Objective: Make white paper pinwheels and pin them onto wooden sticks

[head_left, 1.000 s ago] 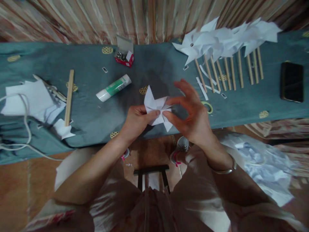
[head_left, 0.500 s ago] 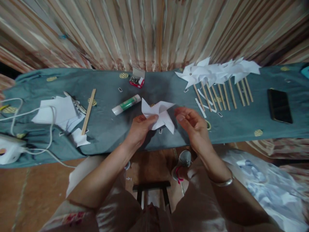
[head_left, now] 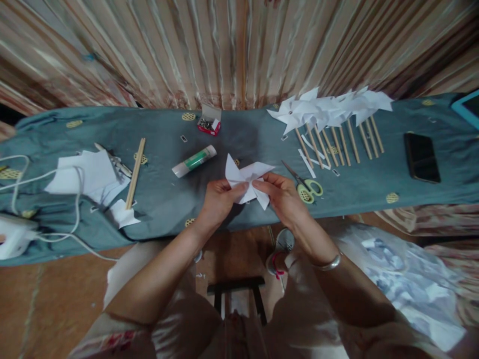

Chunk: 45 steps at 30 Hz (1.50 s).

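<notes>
A white paper pinwheel (head_left: 248,174), with no stick on it, is held between my two hands above the near part of the table. My left hand (head_left: 220,202) pinches it from the left, thumb pressed near its centre. From the right, my right hand (head_left: 282,197) grips it too, its thumb also close to the centre; the fingers beneath are hidden by the paper. Just right of my right hand lie scissors (head_left: 309,188) with pale green handles. A glue stick (head_left: 194,160) with a green label lies beyond my left hand.
Several finished pinwheels (head_left: 333,109) on wooden sticks lie at the back right, by paper strips (head_left: 307,162). A phone (head_left: 422,157) is farther right. A small red box of pins (head_left: 209,121) stands at the back. Left are sticks (head_left: 135,174), paper sheets (head_left: 82,172) and a white cable (head_left: 78,209).
My right hand has moved left and closed on the pinwheel, uncovering the scissors. My left hand keeps its hold. The view has shifted slightly.
</notes>
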Motion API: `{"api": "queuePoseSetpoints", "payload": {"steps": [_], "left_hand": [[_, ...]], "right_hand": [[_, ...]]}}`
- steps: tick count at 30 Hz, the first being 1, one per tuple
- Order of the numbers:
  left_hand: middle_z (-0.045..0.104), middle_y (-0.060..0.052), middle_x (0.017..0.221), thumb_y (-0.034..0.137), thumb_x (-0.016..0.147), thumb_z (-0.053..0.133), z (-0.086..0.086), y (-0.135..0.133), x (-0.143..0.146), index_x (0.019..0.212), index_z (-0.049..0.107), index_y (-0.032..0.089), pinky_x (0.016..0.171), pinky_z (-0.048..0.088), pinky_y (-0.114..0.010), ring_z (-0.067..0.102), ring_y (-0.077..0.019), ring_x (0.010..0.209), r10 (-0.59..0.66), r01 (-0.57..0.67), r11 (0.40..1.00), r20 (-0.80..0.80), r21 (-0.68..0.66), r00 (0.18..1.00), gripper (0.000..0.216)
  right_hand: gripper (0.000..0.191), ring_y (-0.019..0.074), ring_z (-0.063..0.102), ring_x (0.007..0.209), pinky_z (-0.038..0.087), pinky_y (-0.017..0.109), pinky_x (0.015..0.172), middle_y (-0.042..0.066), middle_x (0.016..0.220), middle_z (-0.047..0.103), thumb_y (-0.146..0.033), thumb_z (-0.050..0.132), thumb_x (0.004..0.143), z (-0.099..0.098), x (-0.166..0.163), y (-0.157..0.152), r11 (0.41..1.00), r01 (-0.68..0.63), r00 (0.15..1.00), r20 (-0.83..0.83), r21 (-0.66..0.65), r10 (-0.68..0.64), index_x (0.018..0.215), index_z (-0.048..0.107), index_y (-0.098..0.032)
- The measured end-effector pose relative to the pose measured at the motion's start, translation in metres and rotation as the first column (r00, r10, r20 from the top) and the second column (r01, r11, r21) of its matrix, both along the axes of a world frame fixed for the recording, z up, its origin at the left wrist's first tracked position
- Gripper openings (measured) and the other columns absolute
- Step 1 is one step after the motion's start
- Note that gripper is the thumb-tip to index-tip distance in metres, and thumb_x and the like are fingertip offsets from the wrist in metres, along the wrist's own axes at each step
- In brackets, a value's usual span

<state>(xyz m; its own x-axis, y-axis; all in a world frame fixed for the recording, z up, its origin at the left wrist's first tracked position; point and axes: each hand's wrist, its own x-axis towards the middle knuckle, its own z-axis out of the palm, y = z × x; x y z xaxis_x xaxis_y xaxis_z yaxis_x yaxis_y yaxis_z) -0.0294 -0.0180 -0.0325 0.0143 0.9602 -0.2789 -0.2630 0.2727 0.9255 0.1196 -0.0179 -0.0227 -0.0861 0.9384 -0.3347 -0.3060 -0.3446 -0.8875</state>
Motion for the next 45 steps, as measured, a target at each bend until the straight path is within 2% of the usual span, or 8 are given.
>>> {"api": "queuePoseSetpoints", "payload": {"steps": [15,22,26,33,40,45], "left_hand": [[0.071,-0.002,0.066,0.035,0.062,0.085,0.0024,-0.0016,-0.0026,0.065,0.076,0.015,0.060,0.045,-0.026,0.057,-0.0125,0.059,-0.007,0.007,1.000,-0.023,0.004,1.000,0.022],[0.066,0.000,0.058,0.036,0.060,0.086,-0.0014,-0.0001,-0.0024,0.058,0.074,0.016,0.052,0.039,-0.024,0.051,-0.0105,0.053,-0.010,0.012,0.999,-0.040,0.038,0.999,0.023],[0.066,0.000,0.057,0.032,0.062,0.084,-0.0035,-0.0003,-0.0029,0.057,0.074,0.017,0.051,0.039,-0.023,0.050,-0.0105,0.053,-0.017,0.019,0.998,-0.043,0.063,0.999,0.019],[0.068,0.000,0.058,0.027,0.066,0.083,-0.0035,-0.0018,-0.0047,0.056,0.075,0.018,0.051,0.039,-0.022,0.052,-0.0115,0.053,-0.022,0.028,0.999,-0.120,0.047,0.993,0.016],[0.071,-0.001,0.064,0.027,0.066,0.085,-0.0025,-0.0031,-0.0055,0.064,0.077,0.018,0.055,0.042,-0.023,0.056,-0.0118,0.056,-0.032,0.033,0.999,-0.055,0.017,0.998,0.012],[0.072,-0.003,0.064,0.032,0.061,0.087,-0.0012,-0.0028,-0.0059,0.066,0.078,0.016,0.056,0.044,-0.024,0.059,-0.0130,0.058,-0.054,0.054,0.998,-0.012,0.009,0.998,0.019]], "right_hand": [[0.027,0.0118,0.056,0.056,0.045,0.027,0.057,-0.004,0.062,0.069,-0.041,0.089,0.054,-0.0025,-0.0035,0.0024,0.998,0.038,0.997,0.058,0.049,-0.041,0.061,0.070,-0.023],[0.025,0.0122,0.060,0.057,0.047,0.026,0.056,-0.003,0.062,0.072,-0.034,0.092,0.049,-0.0025,-0.0051,0.0043,0.998,0.040,0.996,0.081,0.044,-0.044,0.061,0.073,-0.022],[0.024,0.0152,0.065,0.061,0.053,0.029,0.062,0.000,0.071,0.077,-0.033,0.091,0.050,0.0000,-0.0054,0.0041,0.999,-0.004,0.996,0.092,0.036,0.001,0.067,0.078,-0.022],[0.022,0.0194,0.070,0.071,0.057,0.033,0.072,0.000,0.076,0.078,-0.028,0.087,0.054,0.0011,-0.0050,0.0035,0.998,0.000,0.993,0.116,0.064,-0.008,0.073,0.079,-0.022],[0.020,0.0192,0.070,0.071,0.057,0.034,0.070,0.000,0.076,0.078,-0.030,0.086,0.056,-0.0004,-0.0039,0.0034,0.999,-0.020,0.994,0.104,0.040,0.016,0.073,0.079,-0.023],[0.021,0.0181,0.069,0.067,0.056,0.032,0.066,0.000,0.073,0.078,-0.029,0.087,0.053,0.0012,-0.0036,0.0028,1.000,-0.014,0.996,0.084,-0.012,0.015,0.071,0.079,-0.022]]}}
